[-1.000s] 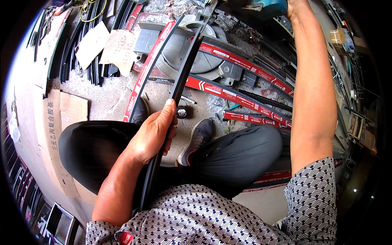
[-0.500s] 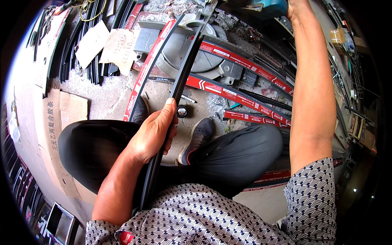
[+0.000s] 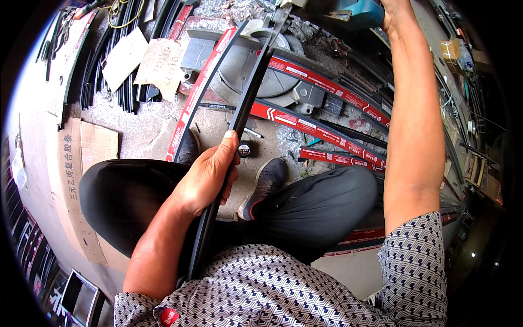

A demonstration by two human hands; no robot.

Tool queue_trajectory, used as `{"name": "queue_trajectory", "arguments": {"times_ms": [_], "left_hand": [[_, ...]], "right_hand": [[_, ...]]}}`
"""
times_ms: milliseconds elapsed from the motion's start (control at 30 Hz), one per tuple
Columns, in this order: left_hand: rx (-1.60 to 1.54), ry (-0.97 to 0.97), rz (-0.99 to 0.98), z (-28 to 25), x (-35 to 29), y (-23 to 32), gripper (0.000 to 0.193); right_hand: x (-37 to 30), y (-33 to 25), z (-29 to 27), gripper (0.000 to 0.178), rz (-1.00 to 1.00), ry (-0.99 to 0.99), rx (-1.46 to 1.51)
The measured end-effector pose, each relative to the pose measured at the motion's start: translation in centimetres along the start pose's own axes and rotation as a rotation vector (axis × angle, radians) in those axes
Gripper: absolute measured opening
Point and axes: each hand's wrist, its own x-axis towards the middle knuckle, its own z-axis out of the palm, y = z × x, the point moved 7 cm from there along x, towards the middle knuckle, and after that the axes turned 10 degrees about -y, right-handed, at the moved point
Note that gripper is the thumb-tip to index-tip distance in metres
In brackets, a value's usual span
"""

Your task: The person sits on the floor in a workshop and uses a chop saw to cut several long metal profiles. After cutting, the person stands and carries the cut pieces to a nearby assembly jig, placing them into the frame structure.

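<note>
Left hand (image 3: 210,177) still wrapped round black bar (image 3: 251,98), lower centre to upper centre of frame. Teal tool (image 3: 364,12), top right, slightly lower than before. Right hand (image 3: 391,17) partly cut off, can't tell grip.

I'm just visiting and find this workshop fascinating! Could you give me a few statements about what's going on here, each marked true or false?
1. The left hand grips a long black strip. True.
2. The right hand also grips that strip. False: it is up at the picture's top edge, beside a blue tool housing.
3. A small dark round object sits on the floor, just right of the left hand. True.
4. Red-banded strips lie only left of the black strip. False: they lie on both sides of it.
5. The person wears a patterned shirt. True.
</note>
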Motion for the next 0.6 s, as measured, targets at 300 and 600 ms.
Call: {"name": "queue_trajectory", "arguments": {"times_ms": [300,600], "left_hand": [[0.013,0.007,-0.008,-0.3,0.1,0.0,0.066],[0.021,0.004,0.003,-0.4,0.2,0.0,0.067]], "right_hand": [[-0.2,0.4,0.4,0.028,0.000,-0.029,0.019],[-0.8,0.1,0.9,0.029,0.021,-0.023,0.011]]}}
